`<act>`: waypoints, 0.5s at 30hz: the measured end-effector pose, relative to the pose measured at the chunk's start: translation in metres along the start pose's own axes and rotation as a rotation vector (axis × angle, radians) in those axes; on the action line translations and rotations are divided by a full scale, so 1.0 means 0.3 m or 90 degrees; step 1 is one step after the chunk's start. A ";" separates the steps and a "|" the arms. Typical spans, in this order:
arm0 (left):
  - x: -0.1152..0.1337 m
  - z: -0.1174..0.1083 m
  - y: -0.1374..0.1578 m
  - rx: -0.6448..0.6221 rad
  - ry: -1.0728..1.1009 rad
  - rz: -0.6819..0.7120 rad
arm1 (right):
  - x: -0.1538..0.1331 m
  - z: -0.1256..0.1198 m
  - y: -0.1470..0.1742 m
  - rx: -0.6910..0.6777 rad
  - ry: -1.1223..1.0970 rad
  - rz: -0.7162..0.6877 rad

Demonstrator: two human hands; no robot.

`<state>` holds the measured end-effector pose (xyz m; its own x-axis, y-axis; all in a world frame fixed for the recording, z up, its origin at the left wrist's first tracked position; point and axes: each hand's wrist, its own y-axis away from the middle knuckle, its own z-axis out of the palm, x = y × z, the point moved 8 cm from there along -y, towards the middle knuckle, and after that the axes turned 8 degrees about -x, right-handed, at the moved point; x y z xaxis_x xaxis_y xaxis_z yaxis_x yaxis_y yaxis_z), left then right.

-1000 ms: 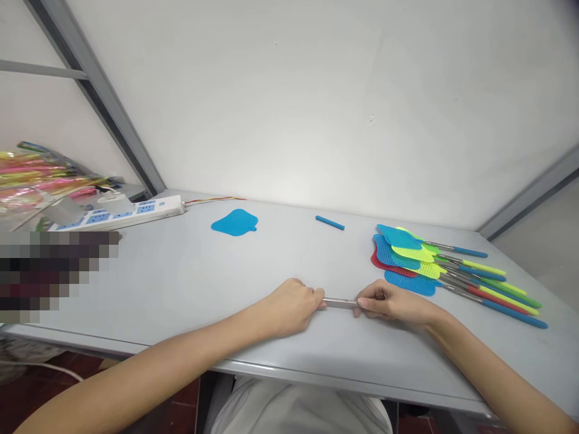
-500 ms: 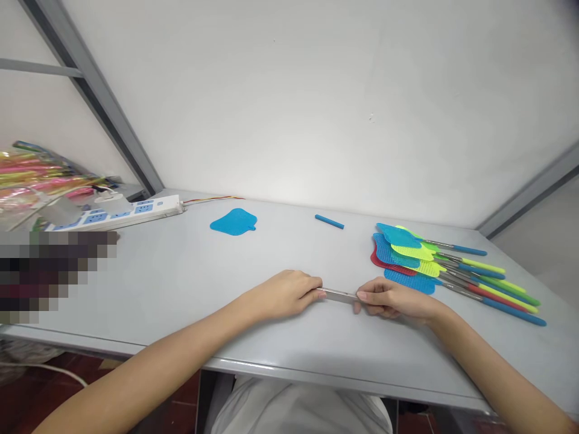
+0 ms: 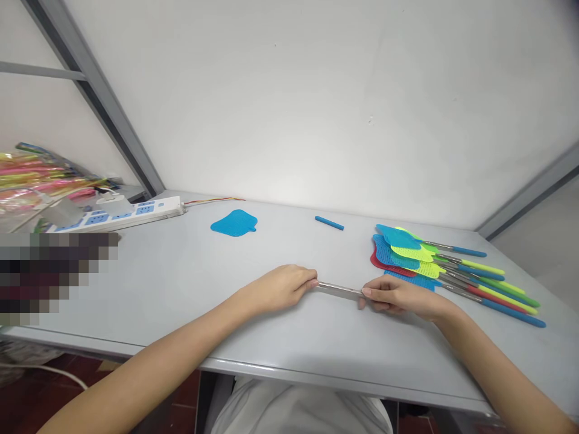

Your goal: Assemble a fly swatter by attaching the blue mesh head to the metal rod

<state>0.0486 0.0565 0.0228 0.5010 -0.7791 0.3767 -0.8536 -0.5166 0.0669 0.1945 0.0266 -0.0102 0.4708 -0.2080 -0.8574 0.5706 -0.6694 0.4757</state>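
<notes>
Between my two hands runs a thin metal rod [image 3: 339, 287], held low over the grey table. My left hand [image 3: 289, 286] is closed around its left end. The fingers of my right hand [image 3: 391, 294] pinch its right end. Both tips of the rod are hidden in my fingers. Beyond my hands lie a blue fly swatter head [image 3: 235, 223] and, further right, a short blue handle tube [image 3: 329, 223]. Just past my right hand is a pile of fly swatters [image 3: 402, 252] in blue, yellow-green, green and red, with metal shafts.
A white power strip [image 3: 165, 208] with plugs and cables lies at the table's left. Behind it are colourful plastic-wrapped items [image 3: 40, 175]. A pixelated patch covers the left edge. The wall [image 3: 289, 108] rises behind the table [image 3: 149, 283], whose front edge is near my body.
My hands have drawn slightly apart, and more of the metal rod shows between them. The rod looks thinner now. The other things on the table have stayed put.
</notes>
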 end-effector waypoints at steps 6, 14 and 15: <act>0.000 0.011 0.001 -0.012 -0.011 0.001 | -0.006 0.008 -0.003 0.002 0.065 -0.002; 0.011 0.018 0.001 -0.030 0.002 -0.007 | -0.009 0.007 -0.001 0.015 0.111 0.013; 0.011 0.019 0.001 -0.030 0.003 -0.007 | -0.009 0.006 -0.001 0.018 0.116 0.015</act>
<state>0.0508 0.0516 0.0190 0.5097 -0.7716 0.3806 -0.8539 -0.5078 0.1139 0.1916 0.0261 -0.0084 0.5987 -0.0928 -0.7956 0.5401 -0.6867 0.4865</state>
